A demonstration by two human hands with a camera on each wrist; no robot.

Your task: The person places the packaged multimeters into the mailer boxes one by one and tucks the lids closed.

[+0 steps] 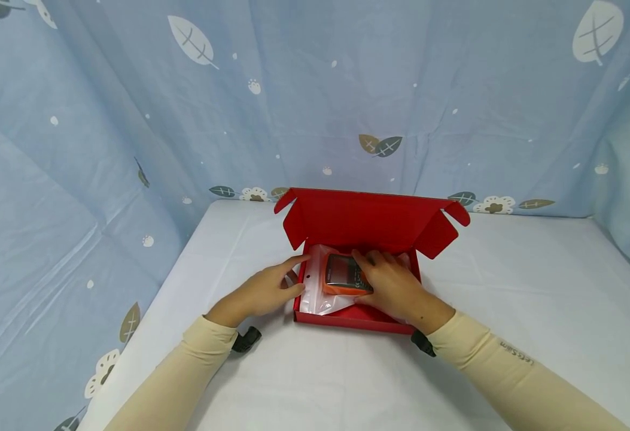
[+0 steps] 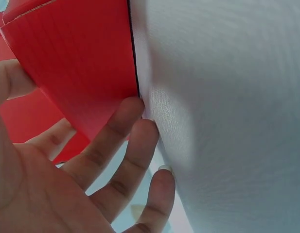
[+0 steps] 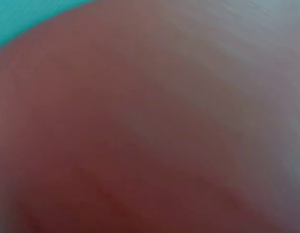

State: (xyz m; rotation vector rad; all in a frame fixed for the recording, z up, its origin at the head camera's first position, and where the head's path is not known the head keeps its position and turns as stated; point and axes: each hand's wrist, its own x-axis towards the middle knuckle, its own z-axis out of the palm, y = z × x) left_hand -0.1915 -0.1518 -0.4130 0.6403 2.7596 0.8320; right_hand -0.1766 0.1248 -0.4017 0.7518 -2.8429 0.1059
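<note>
An open red cardboard box stands on the table, its lid raised at the back. Inside, an orange and black digital multimeter lies screen up over a clear zip bag. My right hand reaches into the box and grips the multimeter's right part, covering it. Against the box's left wall, my left hand rests with thumb and index finger at the rim. The left wrist view shows its other fingers extended by the outer wall's lower edge. Only blurred skin fills the right wrist view.
A white cloth covers the table. Blue leaf-print curtains hang behind it and at both sides. The box's lid stands up with side flaps spread outward. More clear plastic shows at the box's right end, partly behind my right hand.
</note>
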